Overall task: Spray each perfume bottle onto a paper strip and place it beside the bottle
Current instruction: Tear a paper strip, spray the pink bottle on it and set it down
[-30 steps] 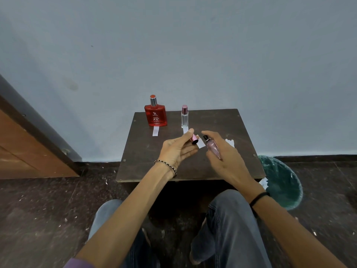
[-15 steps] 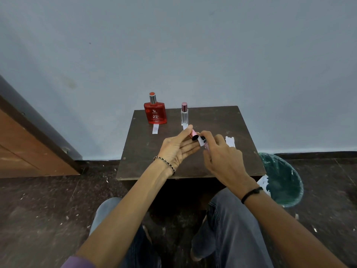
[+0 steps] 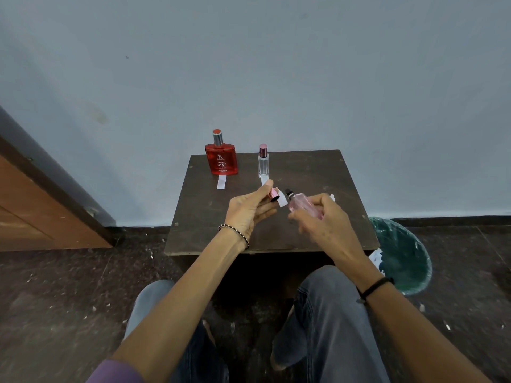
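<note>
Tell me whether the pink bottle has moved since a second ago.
Yes. The pink bottle in the right hand has tilted flatter and shifted right, away from the clear bottle standing at the back.

Dim, even, bluish light with no visible source. The wall (image 3: 276, 64) darkens toward the corners, and a deep shadow fills the space under the surface (image 3: 318, 172). Wide-angle bending shows at the edges. The right hand (image 3: 323, 225) is slightly motion-blurred.
</note>
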### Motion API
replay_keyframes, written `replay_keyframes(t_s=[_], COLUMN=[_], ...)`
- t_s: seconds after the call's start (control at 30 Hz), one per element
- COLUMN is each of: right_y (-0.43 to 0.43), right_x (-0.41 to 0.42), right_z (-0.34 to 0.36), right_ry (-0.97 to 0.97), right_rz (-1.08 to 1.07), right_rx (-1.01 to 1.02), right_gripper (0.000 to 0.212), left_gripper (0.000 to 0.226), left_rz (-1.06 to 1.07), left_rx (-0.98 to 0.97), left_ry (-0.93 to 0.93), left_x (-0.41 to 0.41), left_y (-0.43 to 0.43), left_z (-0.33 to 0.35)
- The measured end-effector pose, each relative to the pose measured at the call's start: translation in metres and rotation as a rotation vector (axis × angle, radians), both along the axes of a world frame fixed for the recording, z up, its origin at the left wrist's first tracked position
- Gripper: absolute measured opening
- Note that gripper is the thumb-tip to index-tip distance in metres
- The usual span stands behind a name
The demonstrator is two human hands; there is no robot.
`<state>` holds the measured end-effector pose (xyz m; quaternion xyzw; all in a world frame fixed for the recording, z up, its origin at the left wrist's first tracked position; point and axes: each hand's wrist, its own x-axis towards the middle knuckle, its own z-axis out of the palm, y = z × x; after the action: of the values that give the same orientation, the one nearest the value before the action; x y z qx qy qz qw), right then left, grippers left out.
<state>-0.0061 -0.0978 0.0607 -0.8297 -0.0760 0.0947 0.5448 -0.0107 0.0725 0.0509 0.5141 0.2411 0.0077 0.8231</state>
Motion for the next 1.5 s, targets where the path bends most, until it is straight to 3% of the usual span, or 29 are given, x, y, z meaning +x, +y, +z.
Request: replay_keyframes(t_s=[0.13, 0.5, 0.87, 0.97, 1.07, 1.17, 1.3, 1.5], right_y=[0.003, 0.006, 0.002, -0.003, -0.009, -0.016, -0.022, -0.030], right_x=[-0.003, 0.001, 0.008, 0.019, 0.033, 0.050, 0.074, 0.117], right_z=[0.000, -0.006, -0.018, -0.022, -0.021, -0.019, -0.017, -0.019], right_ry=[0.073, 0.166, 0.480, 0.481, 0.403, 0.284, 0.187, 0.077], right_rz=[0.087, 0.099, -0.032, -0.051, -0.071, -0.088, -0.093, -0.040], right_rx=[0.170, 0.261, 0.593, 0.559, 0.381, 0.242, 0.224, 0.218], right_gripper=[0.024, 0.028, 0.029, 0.029, 0.032, 0.033, 0.034, 0.031], left_gripper=[0.031, 0.034, 0.036, 0.036, 0.034, 0.018, 0.018, 0.023], left_rz=[0.038, -0.023, -0.059, -0.082, -0.053, -0.024, -0.124, -0.191], left_rx=[-0.004, 0.012, 0.023, 0.065, 0.074, 0.173, 0.492, 0.562], left_ry=[-0.031, -0.015, -0.027, -0.002, -0.004, -0.002, 0.036, 0.049], left_x=[0.005, 0.014, 0.029, 0.039, 0.054, 0.071, 0.095, 0.125], left_y=[-0.001, -0.010, -0.016, -0.018, -0.019, -0.019, -0.024, -0.038], left_z=[-0.003, -0.008, -0.016, -0.017, -0.017, -0.026, -0.037, -0.044])
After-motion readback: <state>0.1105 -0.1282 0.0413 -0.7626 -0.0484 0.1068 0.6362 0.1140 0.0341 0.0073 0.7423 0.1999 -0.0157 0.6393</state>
